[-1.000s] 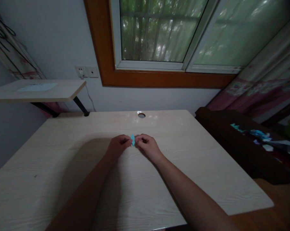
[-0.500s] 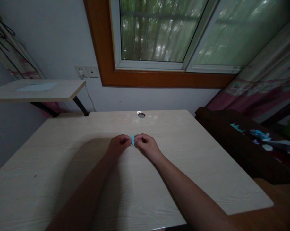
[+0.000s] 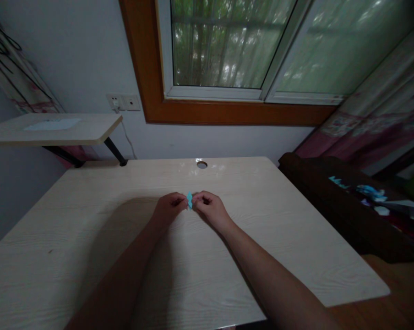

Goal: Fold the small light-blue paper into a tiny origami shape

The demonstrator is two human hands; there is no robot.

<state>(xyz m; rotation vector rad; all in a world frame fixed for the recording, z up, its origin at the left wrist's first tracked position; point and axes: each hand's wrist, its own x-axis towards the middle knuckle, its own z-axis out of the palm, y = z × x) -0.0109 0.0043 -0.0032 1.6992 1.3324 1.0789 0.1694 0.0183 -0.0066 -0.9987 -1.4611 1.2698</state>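
Note:
A small light-blue piece of folded paper (image 3: 189, 200) is held up between my two hands over the pale wooden desk (image 3: 279, 256). Its left side is pinched by the fingertips of my left hand (image 3: 169, 206). From the other side, my right hand (image 3: 210, 206) grips it between thumb and fingers. The fingertips cover part of the paper, so its full shape does not show.
A raised shelf (image 3: 107, 129) on black legs stands at the desk's back left, with a white sheet (image 3: 52, 124) on it. A round cable hole (image 3: 202, 165) lies near the back edge. At right, a dark wooden bench (image 3: 330, 201) bears light-blue pieces (image 3: 372, 192).

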